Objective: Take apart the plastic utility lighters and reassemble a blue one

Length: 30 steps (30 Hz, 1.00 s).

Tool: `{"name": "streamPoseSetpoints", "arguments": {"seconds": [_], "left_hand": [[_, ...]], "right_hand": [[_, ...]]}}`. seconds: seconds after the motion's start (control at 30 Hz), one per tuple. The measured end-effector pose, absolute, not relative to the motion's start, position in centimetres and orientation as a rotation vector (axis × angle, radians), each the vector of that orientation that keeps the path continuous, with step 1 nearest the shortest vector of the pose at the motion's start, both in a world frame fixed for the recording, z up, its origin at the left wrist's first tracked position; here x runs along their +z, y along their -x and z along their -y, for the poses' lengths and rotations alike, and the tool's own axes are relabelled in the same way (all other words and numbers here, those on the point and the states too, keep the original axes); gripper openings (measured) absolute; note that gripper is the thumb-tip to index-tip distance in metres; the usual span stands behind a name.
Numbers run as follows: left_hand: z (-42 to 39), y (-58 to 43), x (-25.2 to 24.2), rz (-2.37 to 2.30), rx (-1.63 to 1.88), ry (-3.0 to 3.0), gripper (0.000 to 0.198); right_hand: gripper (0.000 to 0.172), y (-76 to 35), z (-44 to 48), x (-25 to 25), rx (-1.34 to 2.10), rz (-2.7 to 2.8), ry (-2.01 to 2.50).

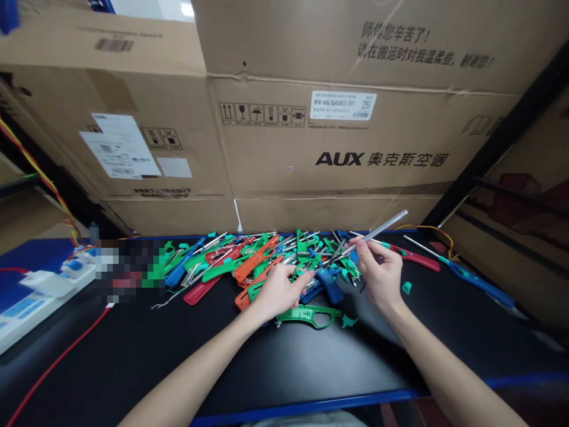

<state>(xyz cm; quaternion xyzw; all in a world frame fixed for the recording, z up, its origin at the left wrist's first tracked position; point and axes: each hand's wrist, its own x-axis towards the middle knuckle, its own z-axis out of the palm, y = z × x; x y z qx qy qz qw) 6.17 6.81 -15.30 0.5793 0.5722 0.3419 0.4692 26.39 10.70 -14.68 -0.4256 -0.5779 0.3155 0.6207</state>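
My right hand (380,270) is closed around a slim silver rod (386,225). Its upper end points up and right; its lower end slants toward my left hand. My left hand (287,287) reaches over the pile with its fingers curled, pinching the end of a blue plastic lighter shell (329,287). The fingertips partly hide that contact. Just below the fingers lies a green lighter shell (313,316) with a trigger opening, beside a small green trigger piece (349,321). Orange lighter shells (256,261) lie beyond my left hand among metal tubes.
Right of my hand lie a red lighter (418,258) and a blue lighter (480,283) with long metal tubes. A white power strip (26,314) and red cable (66,344) are at left. Large cardboard boxes (267,160) stand behind the black tabletop (200,356).
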Motion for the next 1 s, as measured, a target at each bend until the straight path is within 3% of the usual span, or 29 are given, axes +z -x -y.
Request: {"name": "streamPoseSetpoints", "arguments": {"seconds": [0.47, 1.0], "left_hand": [[-6.7, -6.6, -14.8, -1.115, 0.897, -1.292, 0.060], [-6.4, -6.9, -14.6, -1.034, 0.998, -1.121, 0.054]], "right_hand": [[0.050, -26.4, -11.8, -14.9, 0.841, 1.306, 1.011], [0.051, -25.1, -10.2, -14.5, 1.161, 1.382, 0.943]]}}
